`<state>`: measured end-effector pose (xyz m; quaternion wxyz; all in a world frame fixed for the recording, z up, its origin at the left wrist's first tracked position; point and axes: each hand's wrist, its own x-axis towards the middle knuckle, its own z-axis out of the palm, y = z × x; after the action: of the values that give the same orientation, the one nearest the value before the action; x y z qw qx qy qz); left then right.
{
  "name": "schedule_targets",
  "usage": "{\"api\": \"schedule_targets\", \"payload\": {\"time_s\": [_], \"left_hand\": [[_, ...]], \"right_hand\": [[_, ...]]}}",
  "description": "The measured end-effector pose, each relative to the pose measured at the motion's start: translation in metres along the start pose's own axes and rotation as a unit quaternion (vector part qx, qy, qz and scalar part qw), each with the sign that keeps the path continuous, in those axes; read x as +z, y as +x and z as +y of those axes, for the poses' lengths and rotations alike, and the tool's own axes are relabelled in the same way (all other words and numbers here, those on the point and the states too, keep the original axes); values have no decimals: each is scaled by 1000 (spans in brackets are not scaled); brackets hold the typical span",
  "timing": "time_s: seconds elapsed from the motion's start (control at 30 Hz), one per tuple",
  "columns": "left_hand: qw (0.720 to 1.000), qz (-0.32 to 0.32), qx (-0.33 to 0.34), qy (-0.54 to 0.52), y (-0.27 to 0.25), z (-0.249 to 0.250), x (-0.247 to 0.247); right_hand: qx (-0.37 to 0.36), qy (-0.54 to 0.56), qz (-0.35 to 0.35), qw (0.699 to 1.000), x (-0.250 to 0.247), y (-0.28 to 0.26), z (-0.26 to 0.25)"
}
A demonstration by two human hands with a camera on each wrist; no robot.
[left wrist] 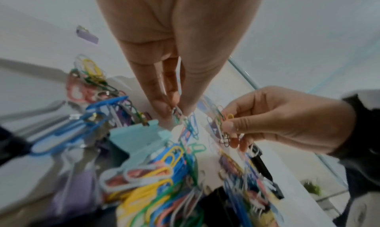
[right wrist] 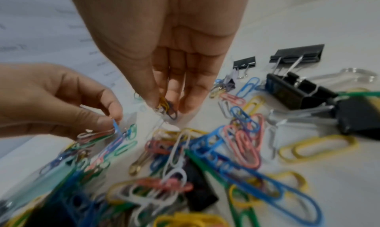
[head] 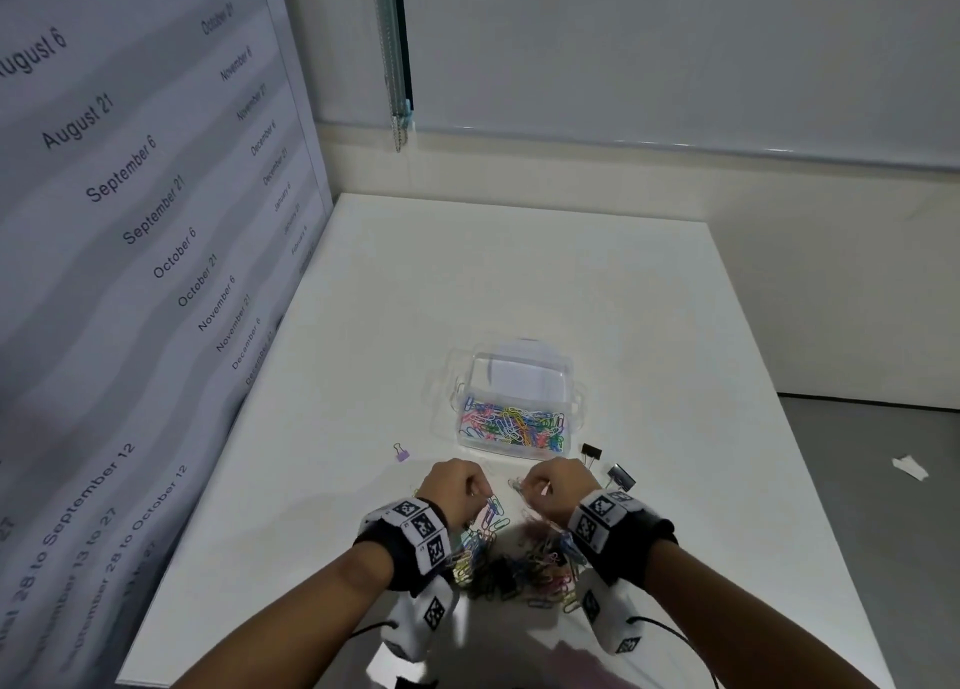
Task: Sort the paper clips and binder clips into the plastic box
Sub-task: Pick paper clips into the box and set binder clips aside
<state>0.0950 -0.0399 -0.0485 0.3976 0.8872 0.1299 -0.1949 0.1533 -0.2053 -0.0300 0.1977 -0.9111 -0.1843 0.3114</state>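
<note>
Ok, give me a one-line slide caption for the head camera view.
Both hands, left hand and right hand, pinch paper clips before the half-filled plastic box.

On the table [head: 519, 273], the plastic box [head: 517, 402] sat at mid-frame with paper clips [head: 511, 423] in its near half. Below it lay the mixed pile of clips [head: 514, 558], between the two wrists. One binder clip [head: 401, 452] lay lower left of the box, two binder clips [head: 605, 462] lower right. A dated wall chart [head: 130, 221] filled the frame's left.
</note>
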Motion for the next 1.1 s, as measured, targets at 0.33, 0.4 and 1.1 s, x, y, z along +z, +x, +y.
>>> {"api": "schedule_targets", "payload": {"time_s": [0.33, 0.4, 1.1], "left_hand": [[977, 34, 11, -208, 16, 23, -31], [964, 58, 5, -259, 22, 32, -38], [959, -28, -1, -283, 7, 14, -26]], "right_hand": [[16, 50, 68, 996, -34, 5, -7], [15, 66, 83, 994, -43, 8, -12], [-88, -66, -93, 990, -10, -9, 14]]}}
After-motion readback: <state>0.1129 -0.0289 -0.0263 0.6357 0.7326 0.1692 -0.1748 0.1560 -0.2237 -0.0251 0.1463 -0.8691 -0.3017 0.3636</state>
